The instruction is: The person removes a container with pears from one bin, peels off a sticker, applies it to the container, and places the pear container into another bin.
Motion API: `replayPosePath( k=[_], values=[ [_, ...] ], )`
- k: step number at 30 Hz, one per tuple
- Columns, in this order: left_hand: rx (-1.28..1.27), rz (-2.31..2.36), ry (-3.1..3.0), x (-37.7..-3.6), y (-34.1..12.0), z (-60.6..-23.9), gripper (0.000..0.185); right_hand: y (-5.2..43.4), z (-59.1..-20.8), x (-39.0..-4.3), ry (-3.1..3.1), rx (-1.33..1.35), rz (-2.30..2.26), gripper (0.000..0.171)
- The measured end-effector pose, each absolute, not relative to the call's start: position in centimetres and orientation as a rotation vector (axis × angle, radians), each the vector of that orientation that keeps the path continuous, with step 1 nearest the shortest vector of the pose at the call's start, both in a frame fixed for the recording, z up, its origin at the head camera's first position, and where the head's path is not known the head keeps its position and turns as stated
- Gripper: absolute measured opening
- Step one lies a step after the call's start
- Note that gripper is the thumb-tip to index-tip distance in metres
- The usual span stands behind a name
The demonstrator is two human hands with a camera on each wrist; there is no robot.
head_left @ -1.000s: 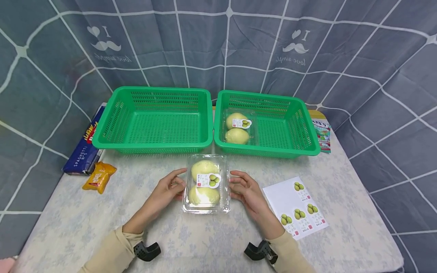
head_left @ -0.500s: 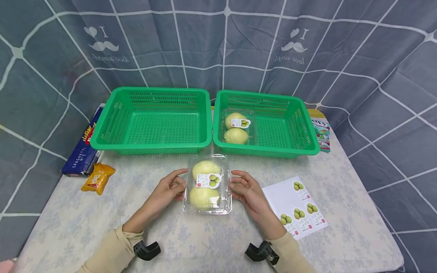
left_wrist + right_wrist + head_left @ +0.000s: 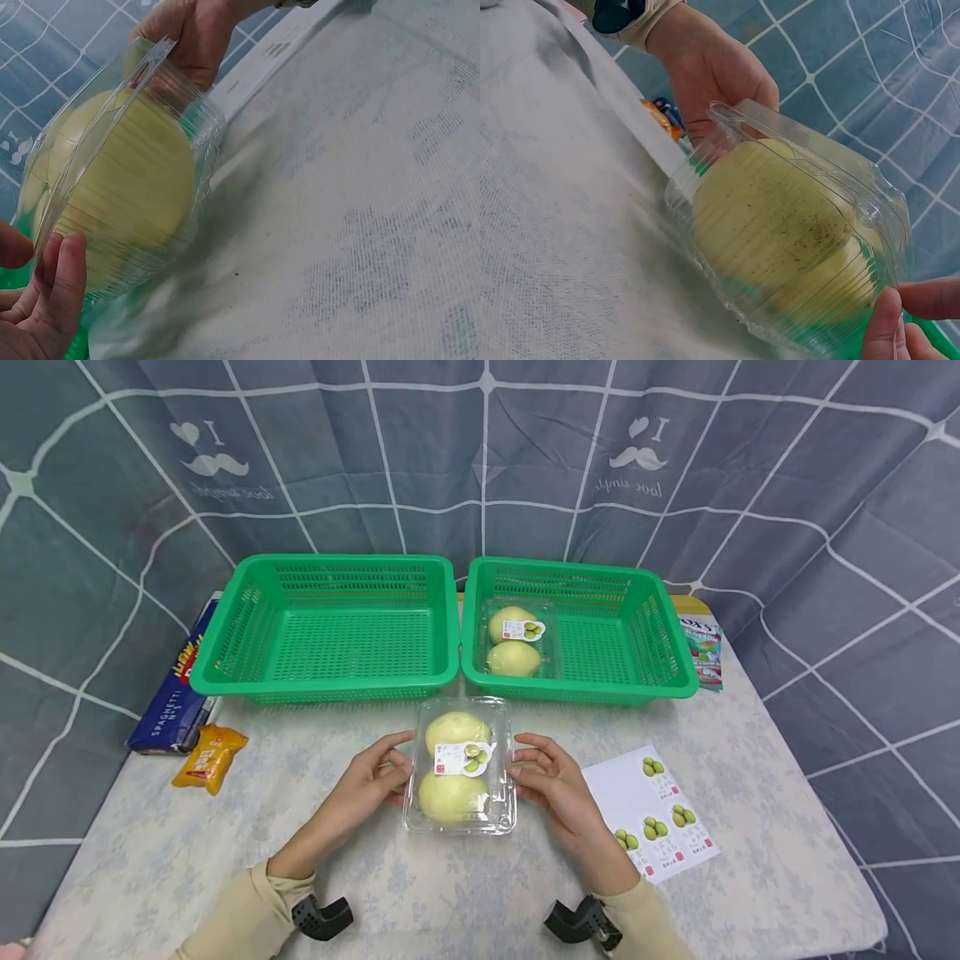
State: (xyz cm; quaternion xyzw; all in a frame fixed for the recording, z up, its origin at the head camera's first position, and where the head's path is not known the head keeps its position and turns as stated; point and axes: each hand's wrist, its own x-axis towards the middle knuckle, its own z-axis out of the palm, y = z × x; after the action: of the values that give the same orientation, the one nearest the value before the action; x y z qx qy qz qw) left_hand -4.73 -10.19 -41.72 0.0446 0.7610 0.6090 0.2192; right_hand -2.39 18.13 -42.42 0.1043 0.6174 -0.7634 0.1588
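Between my hands is a clear plastic clamshell box [image 3: 459, 820] with two pale yellow fruits [image 3: 453, 798] inside. Across its lid runs a white label [image 3: 450, 760] printed with green fruit. My left hand [image 3: 367, 789] pinches the left rim between thumb and fingers; in the left wrist view its fingertips [image 3: 69, 262] are right at the lid's edge. On the opposite side my right hand [image 3: 558, 789] pinches the rim, with its fingertips [image 3: 885, 319] visible in the right wrist view. The box is close over the cloth-covered table, and brown specks show on one fruit.
Behind stand two green baskets, the left one [image 3: 322, 681] bare inside, the right one [image 3: 592, 689] holding a similar labelled fruit box [image 3: 551, 652]. A label sheet [image 3: 622, 793] lies at right. A spaghetti box [image 3: 168, 714], an orange packet [image 3: 210, 758] and another packet [image 3: 705, 652] flank the baskets.
The fruit box has shifted slightly to the right relative to the baskets, both hands moving with it. The head view has also shifted a little. The grip on the rims stays the same.
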Motion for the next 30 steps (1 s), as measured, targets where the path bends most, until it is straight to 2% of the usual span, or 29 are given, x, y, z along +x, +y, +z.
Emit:
replayPosePath(
  k=[30],
  values=[
    [0.253,1.788,1.979,-3.9,-8.8,-38.7,0.058,20.0,-38.9,-0.5,1.794,0.188,-2.256,0.047]
  ],
)
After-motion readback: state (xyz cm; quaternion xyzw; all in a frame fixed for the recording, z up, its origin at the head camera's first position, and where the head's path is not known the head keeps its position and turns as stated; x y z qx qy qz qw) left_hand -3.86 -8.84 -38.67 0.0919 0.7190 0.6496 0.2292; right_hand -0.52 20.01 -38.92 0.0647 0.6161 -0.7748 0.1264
